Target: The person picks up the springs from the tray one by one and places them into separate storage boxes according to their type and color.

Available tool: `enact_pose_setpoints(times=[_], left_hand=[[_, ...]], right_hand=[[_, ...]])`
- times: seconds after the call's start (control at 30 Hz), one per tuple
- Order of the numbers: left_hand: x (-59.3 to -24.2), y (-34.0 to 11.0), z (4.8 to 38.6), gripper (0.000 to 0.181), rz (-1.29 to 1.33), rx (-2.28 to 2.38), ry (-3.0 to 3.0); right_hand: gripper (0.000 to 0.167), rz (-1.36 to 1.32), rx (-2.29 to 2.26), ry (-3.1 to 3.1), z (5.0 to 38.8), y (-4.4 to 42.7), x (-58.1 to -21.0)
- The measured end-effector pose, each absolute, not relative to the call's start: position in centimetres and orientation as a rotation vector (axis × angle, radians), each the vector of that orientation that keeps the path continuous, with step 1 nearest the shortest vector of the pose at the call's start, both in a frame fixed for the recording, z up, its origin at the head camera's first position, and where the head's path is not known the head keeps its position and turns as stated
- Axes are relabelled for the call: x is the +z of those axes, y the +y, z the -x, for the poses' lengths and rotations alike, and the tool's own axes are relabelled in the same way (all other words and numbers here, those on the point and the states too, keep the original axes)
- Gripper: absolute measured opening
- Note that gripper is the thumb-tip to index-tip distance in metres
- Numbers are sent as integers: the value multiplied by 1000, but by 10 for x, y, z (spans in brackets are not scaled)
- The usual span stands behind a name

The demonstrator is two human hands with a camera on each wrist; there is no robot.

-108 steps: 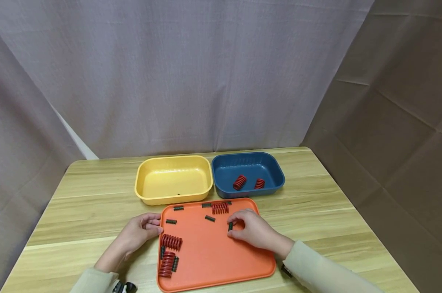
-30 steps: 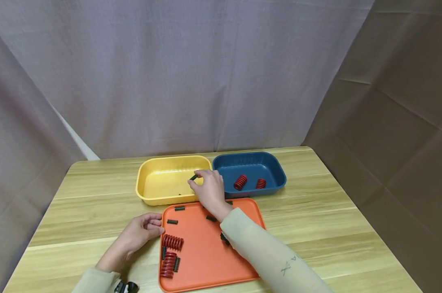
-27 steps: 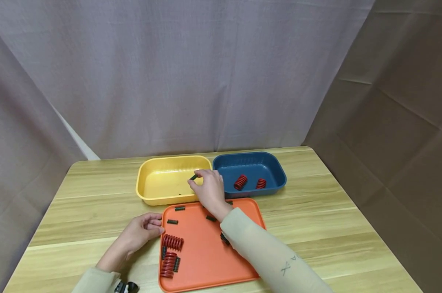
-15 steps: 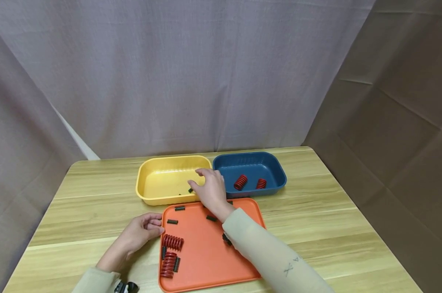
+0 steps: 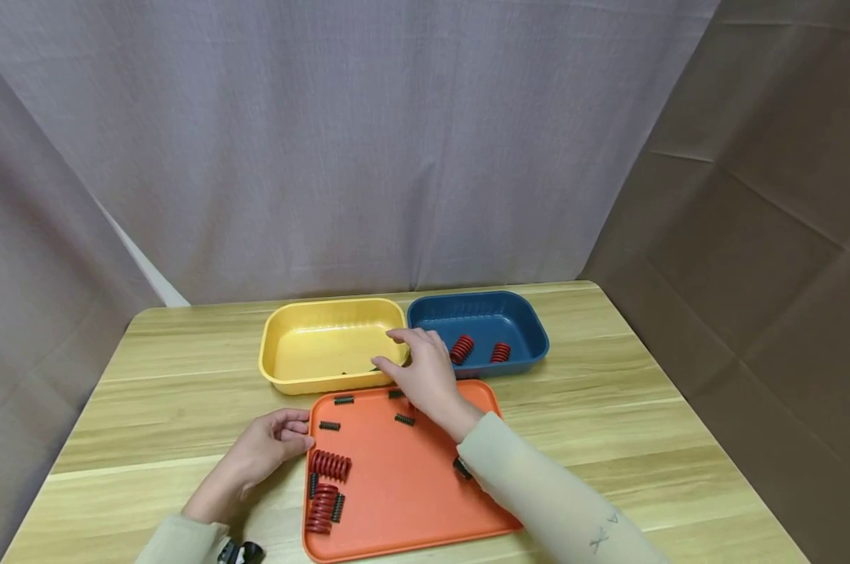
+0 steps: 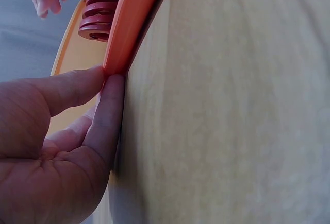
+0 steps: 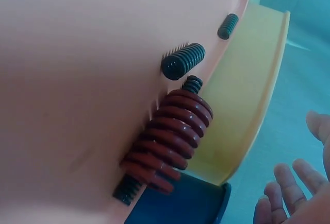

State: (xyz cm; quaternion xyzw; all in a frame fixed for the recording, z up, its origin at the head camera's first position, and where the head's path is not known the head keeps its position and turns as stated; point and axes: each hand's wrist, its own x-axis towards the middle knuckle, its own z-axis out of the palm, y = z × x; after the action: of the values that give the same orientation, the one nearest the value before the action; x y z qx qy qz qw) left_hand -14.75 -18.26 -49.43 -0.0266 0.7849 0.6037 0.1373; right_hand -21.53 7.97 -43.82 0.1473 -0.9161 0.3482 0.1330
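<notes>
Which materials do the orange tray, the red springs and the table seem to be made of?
Orange tray: likely plastic, smooth satin; even colour, rounded moulded rim.
Red springs: probably metal, painted or coated; glossy highlights on coils.
Table: wood or wood-look laminate, low sheen; pale streaked grain shows.

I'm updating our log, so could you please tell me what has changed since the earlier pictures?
The right hand carried a small dark spring from the orange tray forward and left to the yellow bin and let it go inside; the spring now barely shows. The emptied hand then drew slightly right. The left hand still pinches the tray's rim, and the red springs in the blue bin stayed put.
</notes>
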Motion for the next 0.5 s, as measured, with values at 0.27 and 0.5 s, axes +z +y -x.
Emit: enact_pose_setpoints(times=[0.27,0.5], left_hand=[[-494,-182,149,46,80,1750,2268],[-495,-182,148,45,66,1756,2260]], right_hand=[[52,-464,1014,-2665,202,97,-437],[52,-487,1023,-2674,194,109,-439]])
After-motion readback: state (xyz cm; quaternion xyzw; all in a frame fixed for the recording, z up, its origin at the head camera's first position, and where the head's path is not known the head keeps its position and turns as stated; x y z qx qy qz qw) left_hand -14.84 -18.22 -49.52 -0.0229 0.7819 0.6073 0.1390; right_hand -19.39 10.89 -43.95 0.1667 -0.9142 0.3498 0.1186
